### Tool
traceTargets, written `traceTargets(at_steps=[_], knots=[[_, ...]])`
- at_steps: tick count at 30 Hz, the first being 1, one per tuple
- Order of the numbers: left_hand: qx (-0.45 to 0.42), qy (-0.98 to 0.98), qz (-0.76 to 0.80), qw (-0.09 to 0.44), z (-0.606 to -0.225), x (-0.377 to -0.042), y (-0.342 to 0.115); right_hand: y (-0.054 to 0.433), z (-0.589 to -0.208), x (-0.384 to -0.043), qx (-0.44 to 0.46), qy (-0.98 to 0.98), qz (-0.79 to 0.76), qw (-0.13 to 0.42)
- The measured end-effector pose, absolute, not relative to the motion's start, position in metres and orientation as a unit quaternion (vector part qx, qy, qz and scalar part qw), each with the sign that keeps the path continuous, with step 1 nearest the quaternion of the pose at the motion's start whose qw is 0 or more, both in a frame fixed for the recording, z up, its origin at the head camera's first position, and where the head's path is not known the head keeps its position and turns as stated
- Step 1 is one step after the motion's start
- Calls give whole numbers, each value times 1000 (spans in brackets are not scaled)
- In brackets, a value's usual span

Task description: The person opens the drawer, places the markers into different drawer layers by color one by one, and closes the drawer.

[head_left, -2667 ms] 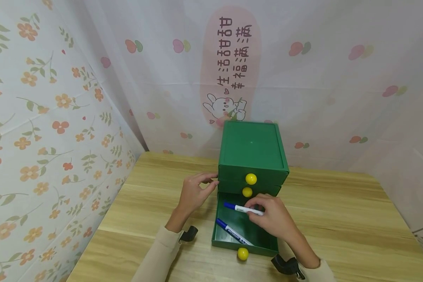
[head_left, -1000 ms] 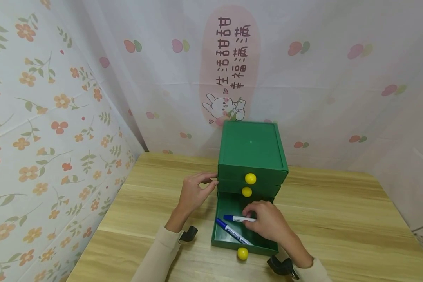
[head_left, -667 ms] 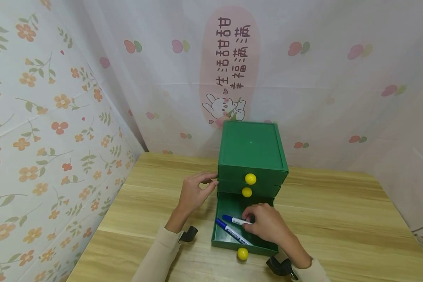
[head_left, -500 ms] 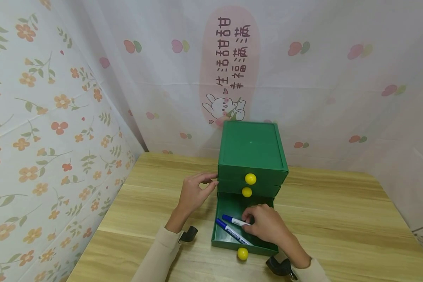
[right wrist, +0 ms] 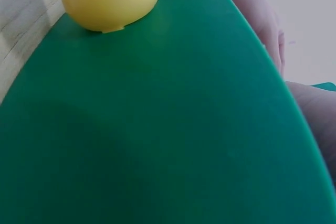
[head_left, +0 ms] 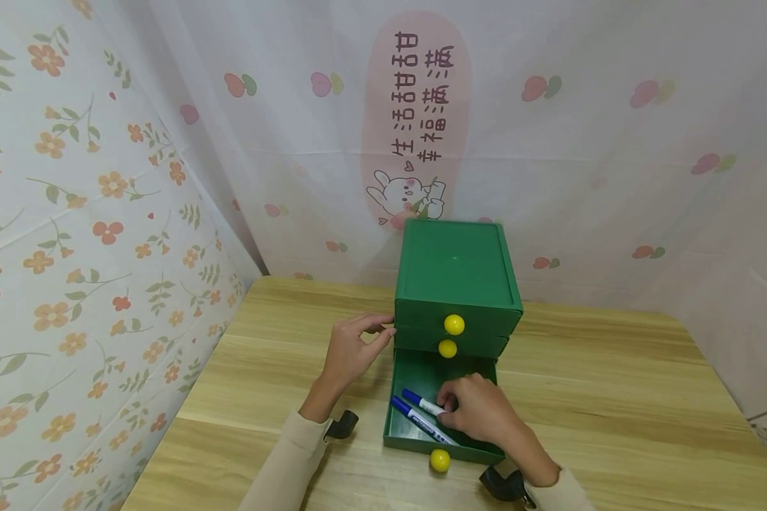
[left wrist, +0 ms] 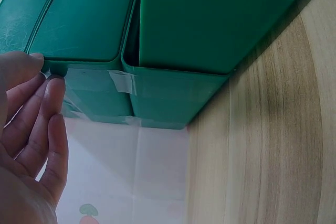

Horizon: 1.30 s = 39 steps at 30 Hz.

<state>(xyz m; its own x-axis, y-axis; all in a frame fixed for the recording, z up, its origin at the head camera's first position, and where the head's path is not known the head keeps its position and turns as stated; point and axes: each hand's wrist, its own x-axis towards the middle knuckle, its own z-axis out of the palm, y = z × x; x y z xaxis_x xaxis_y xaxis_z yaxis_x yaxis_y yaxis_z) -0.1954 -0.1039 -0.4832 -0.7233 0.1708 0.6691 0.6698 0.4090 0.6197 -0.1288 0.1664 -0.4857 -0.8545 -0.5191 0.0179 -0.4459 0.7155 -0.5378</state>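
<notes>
A green drawer cabinet [head_left: 457, 266] with yellow ball knobs stands on the wooden table, its bottom drawer [head_left: 422, 446] pulled out. My left hand [head_left: 348, 351] holds the cabinet's left front edge; the left wrist view shows the thumb on the front and the fingers by the side wall. Inside the drawer, my right hand [head_left: 482, 408] pinches a marker [head_left: 430, 407] with a white barrel and blue cap; its rear end is hidden by the hand. Another blue-capped marker [head_left: 422, 420] lies slanted just in front of it. The drawer's front blocks most of the right wrist view.
The upper two drawers are closed, with knobs [head_left: 454, 325] on their fronts. The drawer's own yellow knob [head_left: 439, 460] sticks out toward me. A printed curtain [head_left: 319, 177] hangs behind the table [head_left: 601, 397], and a floral one [head_left: 102, 284] at the left.
My right hand has lowered the marker toward the drawer's front, and it has turned to lie nearly parallel with the other marker. My left hand has stayed in place.
</notes>
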Motion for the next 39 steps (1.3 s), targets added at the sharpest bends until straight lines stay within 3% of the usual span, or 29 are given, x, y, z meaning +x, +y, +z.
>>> traceTargets(at_steps=[22,39], knots=[[-262,-798,-477,260,-485,-196,-104,164,-490,-127,-253,933,-250,62],[-251,-801,-482,250,-485,-195,-104,207,-451,-132,-205,935,-285,48]])
